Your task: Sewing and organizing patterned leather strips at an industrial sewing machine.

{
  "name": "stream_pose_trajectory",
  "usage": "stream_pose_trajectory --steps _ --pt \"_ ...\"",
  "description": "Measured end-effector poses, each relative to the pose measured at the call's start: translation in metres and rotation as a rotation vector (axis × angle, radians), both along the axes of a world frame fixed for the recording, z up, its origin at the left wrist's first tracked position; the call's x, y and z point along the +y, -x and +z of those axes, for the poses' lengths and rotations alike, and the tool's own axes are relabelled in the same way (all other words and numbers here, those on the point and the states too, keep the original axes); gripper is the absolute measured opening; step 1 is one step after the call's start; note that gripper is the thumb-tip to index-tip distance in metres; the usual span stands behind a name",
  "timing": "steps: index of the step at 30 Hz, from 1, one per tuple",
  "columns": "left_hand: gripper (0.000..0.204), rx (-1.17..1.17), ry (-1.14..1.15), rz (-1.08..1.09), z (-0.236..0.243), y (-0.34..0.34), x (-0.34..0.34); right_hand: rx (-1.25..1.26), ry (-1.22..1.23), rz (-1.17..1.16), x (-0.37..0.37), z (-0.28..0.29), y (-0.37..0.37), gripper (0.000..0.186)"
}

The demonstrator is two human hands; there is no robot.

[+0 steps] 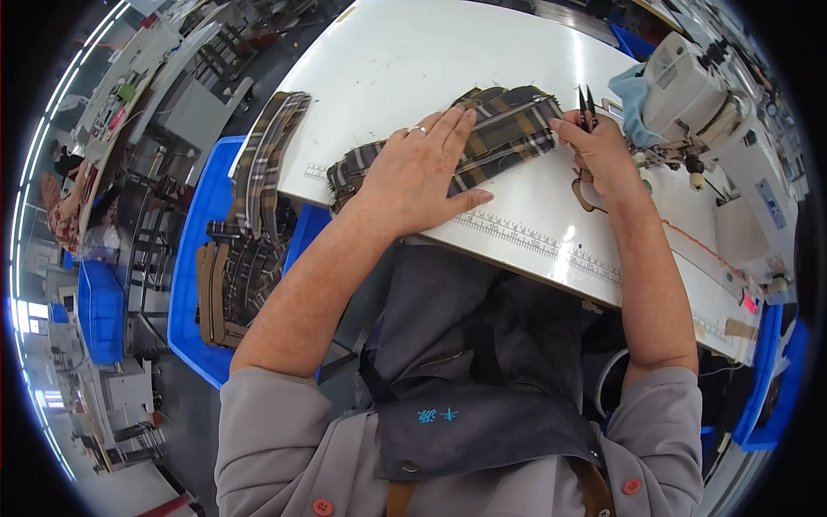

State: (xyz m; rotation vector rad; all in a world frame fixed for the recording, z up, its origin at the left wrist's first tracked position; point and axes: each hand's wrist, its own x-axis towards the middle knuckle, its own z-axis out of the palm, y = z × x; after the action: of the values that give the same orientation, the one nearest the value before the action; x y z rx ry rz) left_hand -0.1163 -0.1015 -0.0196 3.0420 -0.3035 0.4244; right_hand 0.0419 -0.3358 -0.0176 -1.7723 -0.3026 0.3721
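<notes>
A stack of brown, black and white plaid fabric strips with frayed edges lies on the white table. My left hand rests flat across its middle, fingers extended and thumb out to the side. At the stack's right end my right hand has thumb and forefinger at the fabric's corner. That same hand grips a pair of black scissors; the blades point away from me and a handle loop shows below the palm. Whether the fingertips pinch the cloth is hard to see.
More plaid strips hang over the table's left edge, above a blue bin with folded plaid and brown pieces. A ruler scale runs along the near edge. On the right stands a white sewing machine with a light blue cloth.
</notes>
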Motion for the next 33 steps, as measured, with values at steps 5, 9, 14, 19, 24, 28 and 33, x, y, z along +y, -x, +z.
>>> stream_pose_trajectory --steps 5,9,14,19,24,28,33 --pt "0.101 0.003 -0.013 0.005 -0.003 0.000 0.003 -0.013 0.036 0.019 0.006 0.006 0.005 0.027" --pt "0.101 0.010 -0.016 0.004 0.001 -0.001 0.001 -0.128 0.092 0.076 0.007 -0.007 -0.001 0.030" --pt "0.100 0.015 -0.023 0.014 0.002 0.000 0.001 -0.084 0.071 0.109 0.009 0.001 0.006 0.026" --pt "0.101 0.012 -0.023 0.008 0.001 -0.001 0.000 -0.076 0.025 0.099 0.007 -0.003 0.004 0.026" --pt "0.094 -0.068 -0.002 0.095 0.001 0.002 -0.007 -0.072 -0.022 0.083 0.007 -0.007 0.003 0.026" --pt "0.084 -0.016 0.252 0.156 0.002 0.000 -0.001 0.012 -0.144 0.097 0.007 0.001 0.010 0.024" --pt "0.073 -0.033 0.244 0.151 0.004 0.000 0.000 -0.020 -0.207 0.085 0.011 -0.002 0.014 0.019"
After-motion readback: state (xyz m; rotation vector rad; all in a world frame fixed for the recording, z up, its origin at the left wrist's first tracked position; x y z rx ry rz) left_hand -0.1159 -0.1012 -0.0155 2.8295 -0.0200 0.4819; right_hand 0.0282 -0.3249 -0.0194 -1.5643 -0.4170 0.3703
